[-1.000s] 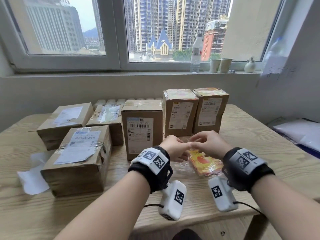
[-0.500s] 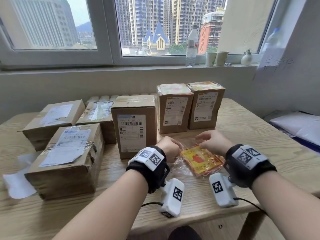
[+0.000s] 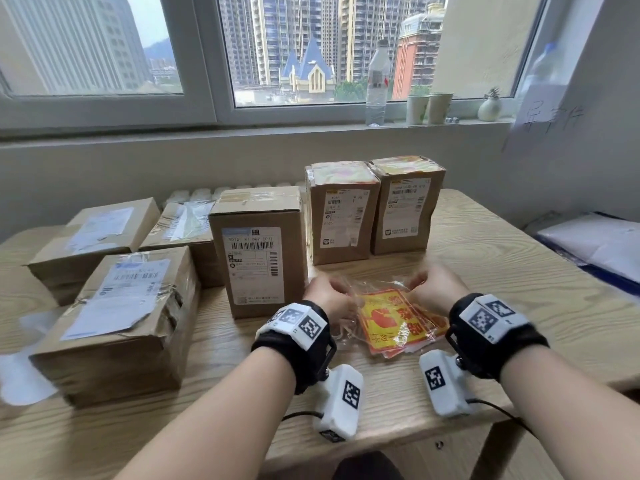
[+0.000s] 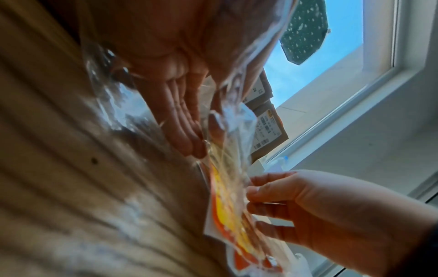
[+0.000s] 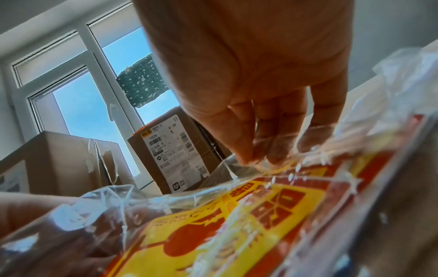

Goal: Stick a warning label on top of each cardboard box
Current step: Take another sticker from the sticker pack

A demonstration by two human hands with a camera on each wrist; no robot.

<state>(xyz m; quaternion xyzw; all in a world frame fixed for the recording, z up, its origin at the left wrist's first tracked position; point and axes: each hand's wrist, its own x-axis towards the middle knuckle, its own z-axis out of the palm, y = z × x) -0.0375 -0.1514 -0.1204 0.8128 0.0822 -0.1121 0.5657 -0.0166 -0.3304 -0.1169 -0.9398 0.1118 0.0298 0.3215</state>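
A clear plastic bag of red-and-yellow warning labels lies on the wooden table in front of me. My left hand pinches the bag's left edge between thumb and fingers. At the right edge my right hand pinches the film with its fingertips. Behind stand an upright brown box with a bare top, and two upright boxes with yellow-red labels on top. Three flat boxes lie to the left.
A white backing sheet lies at the table's left edge. On the window sill stand a water bottle, two cups and a small vase. White sheets lie on a surface to the right of the table.
My hands were together above the bag; now they have parted and hold its left and right edges, spreading the film. The view has tilted down a little.
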